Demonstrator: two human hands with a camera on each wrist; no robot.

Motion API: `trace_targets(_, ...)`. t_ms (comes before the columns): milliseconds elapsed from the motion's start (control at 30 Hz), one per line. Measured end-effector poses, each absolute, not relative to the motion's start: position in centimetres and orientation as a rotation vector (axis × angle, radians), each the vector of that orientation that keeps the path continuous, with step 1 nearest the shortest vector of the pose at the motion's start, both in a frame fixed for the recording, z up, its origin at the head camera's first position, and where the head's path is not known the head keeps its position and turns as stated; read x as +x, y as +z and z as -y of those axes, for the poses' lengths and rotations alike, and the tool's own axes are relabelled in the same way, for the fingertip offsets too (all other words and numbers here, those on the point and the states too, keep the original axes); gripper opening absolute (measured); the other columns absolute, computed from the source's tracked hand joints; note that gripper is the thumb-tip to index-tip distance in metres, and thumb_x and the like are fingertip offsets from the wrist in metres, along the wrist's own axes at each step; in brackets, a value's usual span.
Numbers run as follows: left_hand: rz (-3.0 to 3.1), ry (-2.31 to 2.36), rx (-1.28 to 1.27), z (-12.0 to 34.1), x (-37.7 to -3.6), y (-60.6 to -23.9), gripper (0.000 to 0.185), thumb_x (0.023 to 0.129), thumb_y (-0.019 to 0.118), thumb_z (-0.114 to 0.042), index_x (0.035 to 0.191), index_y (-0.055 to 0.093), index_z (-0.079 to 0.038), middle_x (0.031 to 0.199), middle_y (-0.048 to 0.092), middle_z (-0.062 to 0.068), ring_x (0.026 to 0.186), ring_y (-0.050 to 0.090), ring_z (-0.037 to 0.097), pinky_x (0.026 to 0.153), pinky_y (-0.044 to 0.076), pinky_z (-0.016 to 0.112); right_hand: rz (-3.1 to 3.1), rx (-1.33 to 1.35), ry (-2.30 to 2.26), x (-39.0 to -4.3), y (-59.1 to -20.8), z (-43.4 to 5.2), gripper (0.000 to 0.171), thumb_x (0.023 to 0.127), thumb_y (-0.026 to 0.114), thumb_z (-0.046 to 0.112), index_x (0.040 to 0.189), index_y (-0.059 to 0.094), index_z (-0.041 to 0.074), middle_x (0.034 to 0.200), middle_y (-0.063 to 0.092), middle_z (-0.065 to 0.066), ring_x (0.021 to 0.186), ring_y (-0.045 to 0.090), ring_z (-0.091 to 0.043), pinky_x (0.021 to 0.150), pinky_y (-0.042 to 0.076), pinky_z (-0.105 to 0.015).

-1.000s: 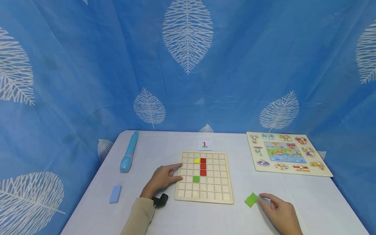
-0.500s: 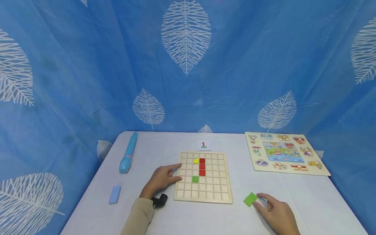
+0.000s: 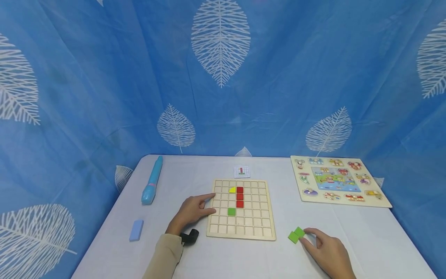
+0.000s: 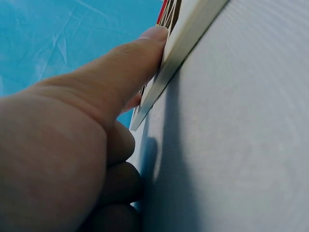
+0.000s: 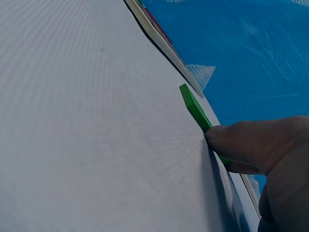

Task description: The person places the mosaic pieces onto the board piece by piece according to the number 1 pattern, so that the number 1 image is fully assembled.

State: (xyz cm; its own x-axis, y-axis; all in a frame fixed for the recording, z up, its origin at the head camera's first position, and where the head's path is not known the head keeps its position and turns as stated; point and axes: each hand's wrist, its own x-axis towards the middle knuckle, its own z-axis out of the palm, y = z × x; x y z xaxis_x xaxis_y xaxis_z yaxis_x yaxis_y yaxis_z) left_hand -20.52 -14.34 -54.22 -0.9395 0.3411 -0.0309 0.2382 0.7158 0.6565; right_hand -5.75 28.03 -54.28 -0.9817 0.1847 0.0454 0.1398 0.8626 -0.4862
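Observation:
A wooden grid board (image 3: 244,226) lies mid-table with three red tiles (image 3: 239,197) in a column, a yellow piece (image 3: 232,190) and a green tile (image 3: 231,211). My left hand (image 3: 195,211) rests at its left edge. The thumb (image 4: 130,63) presses the board's side (image 4: 186,36) and the index finger lies on its top. Two green tiles (image 3: 296,234) lie overlapped on the table right of the board. My right hand (image 3: 324,252) pinches the nearer one (image 5: 195,108) at its edge with thumb (image 5: 246,142) and fingertip.
A small pattern card (image 3: 242,171) lies behind the board. A blue pen (image 3: 152,185) and a pale blue block (image 3: 136,230) lie at the left. A picture peg puzzle (image 3: 339,180) sits at the back right. Blue leaf-print cloth surrounds the table.
What looked like a single green tile now shows as two offset green squares under my right fingertips. The right hand shifted slightly left. The left hand stayed put.

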Motion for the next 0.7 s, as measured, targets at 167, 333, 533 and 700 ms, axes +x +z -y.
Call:
trace_targets(167,-2.76,1.035,0.453,14.41,-20.47,-54.05,0.063,0.086,0.082,-0.042,0.143,0.062,-0.024,0.057,0.04,-0.008,0.051,0.032,0.008,0.05,0.026,0.024,2.917,-0.237,0.749,-5.91,-54.23,-27.95,0.035,0.087,0.081,0.032,0.112,0.076,0.008,0.053,0.041,0.006,0.049,0.036,-0.014,0.049,0.028,-0.028)
trace_targets(333,-2.756,1.039,0.458,14.4,-20.38,-54.07,0.063,0.086,0.082,-0.042,0.143,0.062,-0.024,0.058,0.041,-0.008,0.051,0.033,0.009,0.05,0.027,0.025,2.883,-0.224,0.803,-5.65,-54.2,-28.21,0.032,0.087,0.081,0.026,0.113,0.077,0.008,0.051,0.04,0.006,0.046,0.032,-0.011,0.049,0.028,-0.027)
trace_targets(533,-2.761,1.021,0.454,14.33,-20.32,-54.06,0.063,0.086,0.082,-0.043,0.143,0.062,-0.024,0.059,0.042,-0.008,0.052,0.034,0.009,0.05,0.028,0.025,2.877,-0.199,0.886,-5.38,-54.0,-28.38,0.031,0.088,0.08,0.021,0.115,0.076,0.006,0.051,0.041,0.006,0.045,0.032,-0.01,0.049,0.03,-0.027)
trace_targets(700,-2.765,1.017,0.432,14.4,-20.31,-53.99,0.064,0.086,0.082,-0.044,0.143,0.062,-0.025,0.059,0.042,-0.007,0.052,0.035,0.009,0.051,0.028,0.025,2.803,-0.121,0.881,-5.53,-54.04,-28.27,0.026,0.086,0.082,0.018,0.11,0.078,0.009,0.05,0.037,0.01,0.045,0.029,-0.006,0.048,0.03,-0.025)
